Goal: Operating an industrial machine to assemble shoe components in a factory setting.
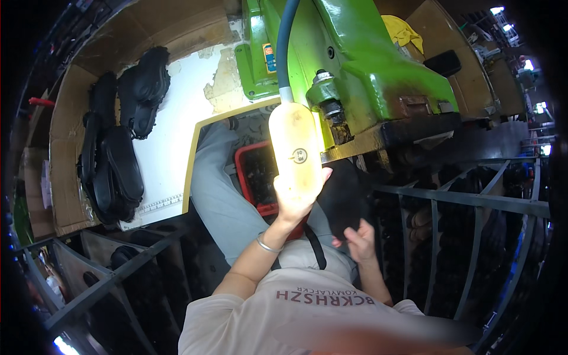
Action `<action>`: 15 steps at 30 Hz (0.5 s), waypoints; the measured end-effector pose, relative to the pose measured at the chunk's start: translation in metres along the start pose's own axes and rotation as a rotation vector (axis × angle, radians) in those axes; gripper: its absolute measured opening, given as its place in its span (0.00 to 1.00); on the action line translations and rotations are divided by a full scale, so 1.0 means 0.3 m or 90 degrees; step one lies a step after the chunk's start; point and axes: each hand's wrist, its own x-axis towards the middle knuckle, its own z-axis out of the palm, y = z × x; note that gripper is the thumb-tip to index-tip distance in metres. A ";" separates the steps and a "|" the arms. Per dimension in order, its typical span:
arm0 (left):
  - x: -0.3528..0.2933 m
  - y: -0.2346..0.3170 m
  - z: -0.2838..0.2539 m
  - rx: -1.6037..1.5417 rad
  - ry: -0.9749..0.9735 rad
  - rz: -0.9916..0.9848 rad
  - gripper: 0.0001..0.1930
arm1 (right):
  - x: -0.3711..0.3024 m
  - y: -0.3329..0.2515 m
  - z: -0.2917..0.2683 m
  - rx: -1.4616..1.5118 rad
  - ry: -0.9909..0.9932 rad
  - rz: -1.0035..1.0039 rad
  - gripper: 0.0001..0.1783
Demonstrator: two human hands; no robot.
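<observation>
A lit cream lamp head (294,142) hangs from a grey-blue flexible neck (284,41). My left hand (296,207) is at its lower end, brightly lit, with a bracelet on the wrist. Thumb and one fingertip show on either side of the lamp head; the other fingers are hidden behind it, so its grip cannot be made out. Lower right, my right hand (360,242) is raised with its fingers curled in, beside a dark shape (348,195) too dim to name. Whatever may be between those fingers is not visible.
A green machine (367,65) stands ahead. Several black shoe pieces (121,165) lie on the white tabletop (171,130) at left, within cardboard walls (71,136). Below sits a red crate (241,168) with dark contents. Metal racks (473,204) flank both sides; a yellow cloth (404,32) lies far right.
</observation>
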 end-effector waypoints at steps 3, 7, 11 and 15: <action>-0.001 0.047 -0.014 -0.028 -0.007 0.028 0.13 | 0.017 -0.123 -0.019 -0.060 0.040 -0.058 0.19; 0.007 0.086 -0.041 0.109 -0.044 0.097 0.13 | 0.085 -0.252 -0.002 -0.086 0.109 -0.148 0.16; 0.005 0.105 -0.066 0.062 -0.035 0.102 0.08 | 0.179 -0.353 0.017 -0.131 0.073 -0.205 0.13; -0.009 0.132 -0.095 0.022 -0.017 0.035 0.10 | 0.256 -0.397 0.050 -0.164 0.091 -0.194 0.13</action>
